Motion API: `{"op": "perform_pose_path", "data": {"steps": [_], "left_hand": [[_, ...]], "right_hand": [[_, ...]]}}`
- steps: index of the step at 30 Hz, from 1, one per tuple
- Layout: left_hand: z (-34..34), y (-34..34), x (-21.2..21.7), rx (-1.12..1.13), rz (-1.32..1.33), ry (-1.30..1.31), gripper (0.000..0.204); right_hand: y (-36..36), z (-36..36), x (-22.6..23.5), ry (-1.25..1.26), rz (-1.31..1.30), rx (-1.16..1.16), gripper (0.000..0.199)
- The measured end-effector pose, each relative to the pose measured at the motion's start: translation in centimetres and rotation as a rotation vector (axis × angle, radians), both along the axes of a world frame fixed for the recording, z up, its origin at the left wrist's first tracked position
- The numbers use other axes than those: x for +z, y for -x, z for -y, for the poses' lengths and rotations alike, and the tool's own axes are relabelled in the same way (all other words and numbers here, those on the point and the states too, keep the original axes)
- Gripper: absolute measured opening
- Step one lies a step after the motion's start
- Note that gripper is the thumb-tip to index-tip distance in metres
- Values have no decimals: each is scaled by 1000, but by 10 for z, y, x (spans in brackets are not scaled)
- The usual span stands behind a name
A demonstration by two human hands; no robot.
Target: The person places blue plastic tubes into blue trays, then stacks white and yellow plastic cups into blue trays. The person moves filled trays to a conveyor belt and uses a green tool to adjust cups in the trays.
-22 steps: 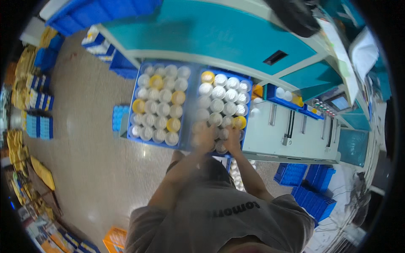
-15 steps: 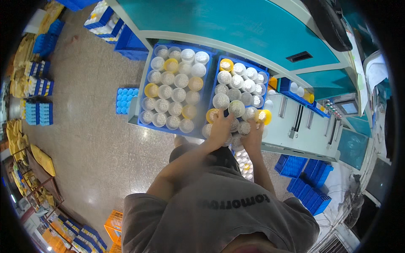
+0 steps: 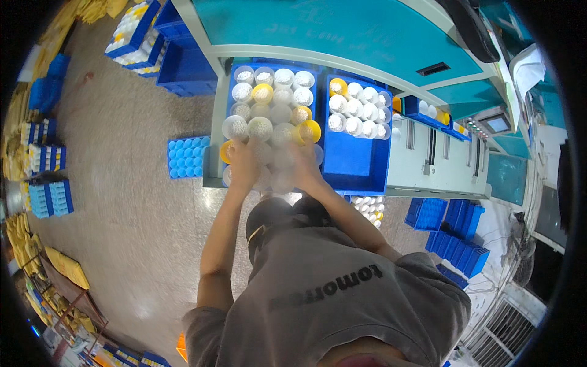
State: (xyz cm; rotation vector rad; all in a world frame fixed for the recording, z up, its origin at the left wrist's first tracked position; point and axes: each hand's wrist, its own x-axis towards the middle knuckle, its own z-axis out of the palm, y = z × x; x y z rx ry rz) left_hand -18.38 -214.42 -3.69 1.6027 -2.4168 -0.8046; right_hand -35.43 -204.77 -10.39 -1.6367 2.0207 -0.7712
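My left hand (image 3: 246, 164) and my right hand (image 3: 303, 164) are over the near half of the left blue crate (image 3: 316, 98), their fingers curled against a cluster of round cups (image 3: 260, 128) pressed between them. Most cups are translucent white with white pellets inside; a yellow cup (image 3: 307, 131) sits by my right fingers. These cups look larger than those in the crate's far rows, as if raised. Fingers and near cups are partly blurred. In the right blue crate (image 3: 354, 160), filled cups (image 3: 353, 108) stand in the far rows, and the near part shows bare blue bottom.
Both crates rest on a pale machine's ledge (image 3: 440, 191) below teal panels (image 3: 318, 30). A light-blue tray of cups (image 3: 188, 157) lies on the floor at left. Stacked blue crates stand far left (image 3: 186, 64) and at right (image 3: 455, 226). A box of white cups (image 3: 369, 208) is below the ledge.
Both hands have moved left from the right crate to the left one, with a cluster of cups between them. The right crate's near part now shows its bottom.
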Motion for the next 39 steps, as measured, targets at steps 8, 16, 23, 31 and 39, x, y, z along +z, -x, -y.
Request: {"op": "perform_pose_path", "data": {"steps": [8,16,23,31,39], "left_hand": [[14,-37,-49,-105,-28,-52,105],[2,34,-7,-76,16,-19,86],[-7,255,-28,-226,-370,-28,83],[8,371,-134,-10,-30,-126,51],[7,361,-102,-41,-143,-39,53]], "right_hand": [[4,17,21,-437,-4,43,74],[65,6,69,-132,101,-14,77],[273,-8,17,-178,-169,-305,84],[323,30,-49,-382,-54,-251,89],[329,30,-25,-281,-123,-174,75]]}}
